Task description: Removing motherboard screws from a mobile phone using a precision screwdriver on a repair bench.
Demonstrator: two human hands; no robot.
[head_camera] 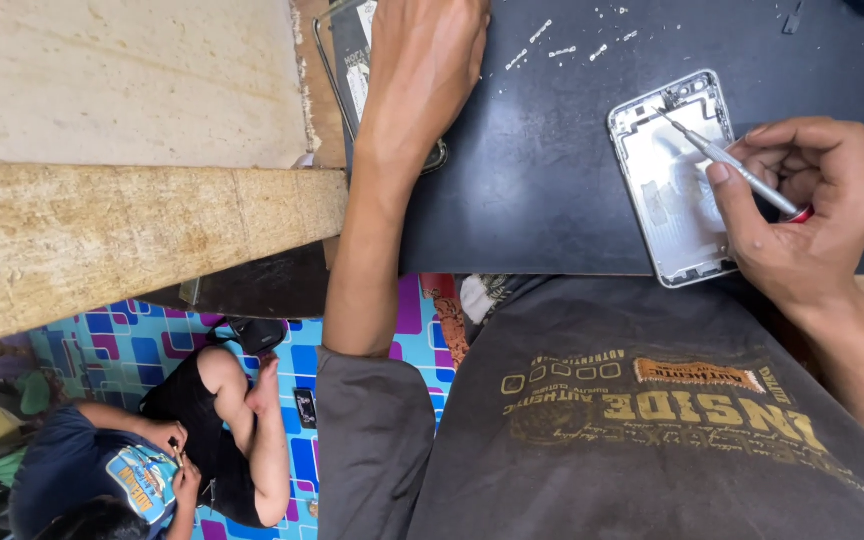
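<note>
Phone shell [674, 180] lies at the black mat's [532, 180] near edge, the right hand [802, 215] pinching a screwdriver [727, 162] that wants steady, upright pressure, while the left hand [422, 70] seemingly presses flat on another part [344, 55].

On the mat [552, 200]: phone housing [674, 180] at the 3 o'clock side, its near end reaching the mat's 6 o'clock edge. Over the housing, screwdriver [727, 165], tip toward 10 o'clock, handle in the right hand [807, 215] just at 3 o'clock of the housing. Left hand [422, 70] at 9 o'clock on the mat, pressing on a flat phone part [352, 60] at the mat's 9 o'clock edge. Small screws [552, 45] scattered at 12 o'clock, between the hands. Wooden bench [132, 150] further to 9 o'clock. Below the bench, at 7 o'clock, another person [162, 450] sitting on the tiled floor [122, 345].
</note>
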